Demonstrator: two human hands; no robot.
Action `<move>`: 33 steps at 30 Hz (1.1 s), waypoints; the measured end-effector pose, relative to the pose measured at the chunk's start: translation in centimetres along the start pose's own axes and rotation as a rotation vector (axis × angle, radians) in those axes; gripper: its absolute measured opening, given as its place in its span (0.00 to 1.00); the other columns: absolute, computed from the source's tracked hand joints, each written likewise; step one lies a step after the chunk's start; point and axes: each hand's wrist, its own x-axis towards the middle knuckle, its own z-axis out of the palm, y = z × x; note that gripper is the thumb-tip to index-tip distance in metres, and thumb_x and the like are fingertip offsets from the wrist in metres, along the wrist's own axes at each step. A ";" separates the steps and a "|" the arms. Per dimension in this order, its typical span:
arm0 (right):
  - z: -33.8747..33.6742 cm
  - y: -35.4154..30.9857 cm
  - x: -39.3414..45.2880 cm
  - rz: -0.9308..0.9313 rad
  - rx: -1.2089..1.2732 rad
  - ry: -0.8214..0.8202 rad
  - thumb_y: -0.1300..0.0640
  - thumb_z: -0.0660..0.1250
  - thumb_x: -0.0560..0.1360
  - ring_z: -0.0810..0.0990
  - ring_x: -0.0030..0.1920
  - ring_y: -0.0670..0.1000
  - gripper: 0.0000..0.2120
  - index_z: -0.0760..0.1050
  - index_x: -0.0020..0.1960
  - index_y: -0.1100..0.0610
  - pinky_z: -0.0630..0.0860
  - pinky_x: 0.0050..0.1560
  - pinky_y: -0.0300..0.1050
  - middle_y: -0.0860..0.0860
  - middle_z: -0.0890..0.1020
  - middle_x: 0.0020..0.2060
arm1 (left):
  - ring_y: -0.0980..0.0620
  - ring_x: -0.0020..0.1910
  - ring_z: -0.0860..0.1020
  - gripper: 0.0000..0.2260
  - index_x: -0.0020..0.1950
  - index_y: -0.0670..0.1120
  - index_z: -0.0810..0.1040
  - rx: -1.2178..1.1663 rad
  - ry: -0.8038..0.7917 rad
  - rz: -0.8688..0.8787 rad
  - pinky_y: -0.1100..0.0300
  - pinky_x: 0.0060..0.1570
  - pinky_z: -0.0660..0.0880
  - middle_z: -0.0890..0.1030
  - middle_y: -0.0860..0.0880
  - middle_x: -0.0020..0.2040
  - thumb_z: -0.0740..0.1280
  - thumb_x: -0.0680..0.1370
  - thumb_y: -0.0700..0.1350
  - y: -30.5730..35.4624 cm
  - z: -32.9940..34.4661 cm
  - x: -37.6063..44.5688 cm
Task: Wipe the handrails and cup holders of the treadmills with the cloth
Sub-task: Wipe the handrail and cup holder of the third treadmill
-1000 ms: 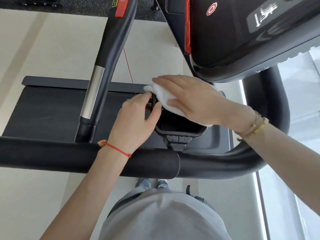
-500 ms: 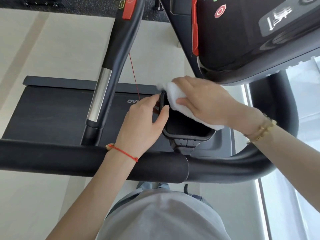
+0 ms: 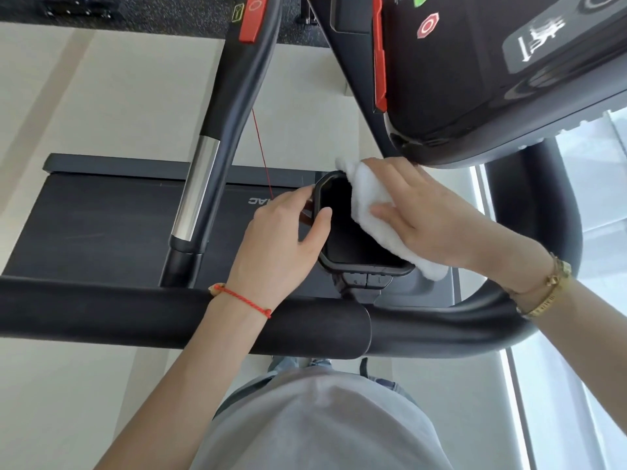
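Cup-holder wipe under way, centre frame: left hand (image 3: pixel 283 239) pinches the black octagonal plastic cup holder (image 3: pixel 342 225) rim, right hand (image 3: pixel 424 212), fingers flat, presses the white folded cloth (image 3: pixel 369 205) on its right edge; next, probably, the black padded handrail (image 3: pixel 135 310) below.

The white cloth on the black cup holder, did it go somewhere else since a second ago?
A little. The white fluffy cloth slid off the near-left part of the black plastic cup holder's rim, so more of the dark inside shows. The right hand presses it flat along the cup holder's right side. The left hand still grips the left rim, thumb hooked over the edge. The black padded handrail has not been touched.
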 end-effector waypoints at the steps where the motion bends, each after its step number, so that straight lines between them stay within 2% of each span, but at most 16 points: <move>1: 0.1 -0.3 0.9 -0.028 -0.045 0.001 0.58 0.60 0.80 0.70 0.63 0.58 0.23 0.61 0.74 0.62 0.61 0.63 0.43 0.58 0.72 0.64 | 0.56 0.51 0.79 0.14 0.65 0.49 0.77 0.006 -0.003 -0.001 0.60 0.54 0.76 0.82 0.54 0.51 0.62 0.81 0.51 0.0 0.0 0.0; 5: 0.7 -1.4 3.9 -0.052 -0.228 0.014 0.51 0.56 0.81 0.77 0.52 0.55 0.18 0.65 0.69 0.55 0.68 0.45 0.47 0.51 0.76 0.57 | 0.54 0.44 0.77 0.12 0.58 0.45 0.78 0.047 0.005 -0.003 0.61 0.46 0.74 0.79 0.51 0.44 0.63 0.81 0.50 -0.2 0.2 0.0; 6: 0.7 -1.5 4.0 -0.028 -0.221 0.015 0.49 0.55 0.81 0.77 0.51 0.55 0.18 0.65 0.68 0.54 0.70 0.43 0.48 0.50 0.77 0.56 | 0.54 0.44 0.77 0.12 0.58 0.45 0.78 0.045 0.005 -0.004 0.62 0.45 0.73 0.79 0.51 0.44 0.63 0.81 0.50 -0.2 0.2 0.0; 9: 0.6 -0.9 2.5 0.058 -0.145 0.020 0.49 0.57 0.81 0.76 0.53 0.56 0.19 0.65 0.70 0.53 0.74 0.48 0.52 0.51 0.76 0.56 | 0.55 0.49 0.79 0.13 0.63 0.47 0.78 0.014 -0.002 -0.003 0.64 0.50 0.73 0.81 0.53 0.48 0.62 0.81 0.50 -0.1 0.1 -0.1; 11: 0.8 -0.5 1.2 0.110 -0.088 0.039 0.52 0.59 0.80 0.75 0.56 0.57 0.21 0.63 0.72 0.54 0.71 0.51 0.49 0.53 0.74 0.58 | 0.59 0.50 0.79 0.14 0.65 0.50 0.78 -0.014 0.003 0.004 0.67 0.52 0.73 0.82 0.54 0.50 0.63 0.81 0.49 0.0 0.0 -0.1; 13: 1.0 -0.3 -0.2 0.177 0.014 0.047 0.54 0.60 0.80 0.73 0.58 0.59 0.25 0.58 0.75 0.54 0.65 0.50 0.44 0.55 0.71 0.63 | 0.60 0.50 0.79 0.14 0.65 0.50 0.78 -0.021 0.011 0.013 0.69 0.52 0.72 0.82 0.55 0.50 0.63 0.81 0.49 0.0 -0.1 -0.2; 15: 1.3 -0.4 -1.7 0.273 0.133 0.036 0.53 0.58 0.80 0.74 0.57 0.59 0.29 0.51 0.77 0.54 0.63 0.49 0.43 0.57 0.67 0.67 | 0.58 0.49 0.79 0.14 0.65 0.50 0.78 -0.018 0.015 0.016 0.67 0.52 0.73 0.82 0.54 0.50 0.63 0.81 0.49 -0.1 0.0 -0.2; 18: 1.9 -1.2 -3.5 0.388 0.246 0.013 0.50 0.56 0.80 0.76 0.51 0.57 0.33 0.43 0.78 0.57 0.65 0.49 0.46 0.59 0.69 0.65 | 0.58 0.49 0.79 0.13 0.63 0.50 0.79 -0.020 0.026 0.014 0.67 0.51 0.74 0.82 0.54 0.49 0.63 0.81 0.49 -0.2 0.0 -0.1; 20: 2.2 -1.3 -3.5 0.418 0.288 0.017 0.50 0.56 0.79 0.74 0.50 0.55 0.33 0.46 0.77 0.61 0.64 0.50 0.45 0.57 0.71 0.60 | 0.58 0.48 0.79 0.12 0.63 0.50 0.79 -0.009 0.029 0.021 0.72 0.48 0.72 0.82 0.55 0.48 0.63 0.81 0.49 -0.2 0.0 -0.1; 23: 1.5 -0.7 -1.4 0.466 0.367 0.009 0.54 0.59 0.81 0.74 0.49 0.54 0.26 0.55 0.74 0.62 0.66 0.47 0.44 0.52 0.73 0.53 | 0.57 0.48 0.79 0.12 0.63 0.50 0.79 0.008 0.018 0.022 0.66 0.49 0.73 0.82 0.54 0.48 0.62 0.81 0.49 -0.2 0.0 -0.1; 25: 0.9 -0.5 -0.3 0.470 0.406 0.010 0.56 0.58 0.82 0.75 0.48 0.52 0.22 0.58 0.73 0.60 0.69 0.47 0.40 0.51 0.76 0.51 | 0.57 0.48 0.78 0.12 0.62 0.50 0.79 0.006 0.017 0.022 0.65 0.50 0.73 0.82 0.54 0.48 0.62 0.81 0.49 -0.2 0.0 -0.1; 26: 0.9 -0.6 -0.2 0.477 0.413 0.014 0.56 0.58 0.82 0.75 0.48 0.52 0.21 0.59 0.72 0.61 0.70 0.48 0.41 0.53 0.76 0.50 | 0.58 0.48 0.78 0.12 0.62 0.50 0.79 0.007 0.013 0.021 0.65 0.50 0.73 0.81 0.54 0.48 0.62 0.81 0.49 -0.3 0.0 -0.1; 28: 1.4 -1.0 -1.3 0.483 0.363 -0.017 0.56 0.57 0.82 0.73 0.44 0.53 0.17 0.61 0.65 0.65 0.70 0.48 0.47 0.56 0.74 0.45 | 0.58 0.48 0.78 0.12 0.63 0.51 0.79 0.008 0.009 0.019 0.66 0.50 0.73 0.81 0.54 0.48 0.62 0.81 0.50 -0.3 0.0 -0.2; 30: 2.1 -1.7 -3.3 0.509 0.339 -0.082 0.53 0.56 0.82 0.71 0.39 0.52 0.11 0.62 0.57 0.61 0.68 0.43 0.45 0.54 0.72 0.41 | 0.57 0.47 0.79 0.12 0.62 0.51 0.79 0.002 0.014 0.018 0.65 0.50 0.73 0.81 0.54 0.48 0.62 0.81 0.49 -0.3 0.0 -0.2; 31: 2.2 -2.2 -3.9 0.546 0.412 -0.076 0.51 0.57 0.82 0.72 0.40 0.51 0.12 0.62 0.58 0.58 0.68 0.43 0.43 0.52 0.73 0.42 | 0.57 0.47 0.79 0.12 0.62 0.51 0.79 0.000 0.017 0.018 0.64 0.50 0.74 0.81 0.54 0.47 0.62 0.81 0.49 -0.3 0.0 -0.1; 33: 2.3 -2.4 -4.0 0.603 0.529 -0.035 0.49 0.59 0.81 0.74 0.45 0.52 0.18 0.63 0.64 0.59 0.68 0.46 0.44 0.52 0.75 0.47 | 0.56 0.46 0.79 0.11 0.61 0.50 0.79 0.009 0.016 0.021 0.61 0.50 0.75 0.81 0.53 0.46 0.62 0.81 0.49 -0.3 0.0 -0.1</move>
